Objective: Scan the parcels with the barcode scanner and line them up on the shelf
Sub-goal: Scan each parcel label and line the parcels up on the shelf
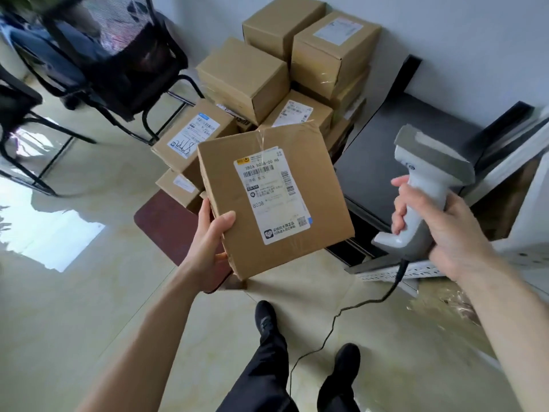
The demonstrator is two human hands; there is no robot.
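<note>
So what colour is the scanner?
Light grey barcode scanner, with a black cord, seen in the head view.

Brown parcel [274, 200], white label [271, 193], grey scanner [430, 185].

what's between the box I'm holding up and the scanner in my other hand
Nothing held or in the way: the head view shows an open gap between the parcel and the scanner. Behind it lies only the dark shelf board.

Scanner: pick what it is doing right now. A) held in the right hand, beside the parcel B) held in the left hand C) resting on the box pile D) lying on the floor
A: the right hand grips the scanner by its handle, while the left hand holds the parcel.
</note>
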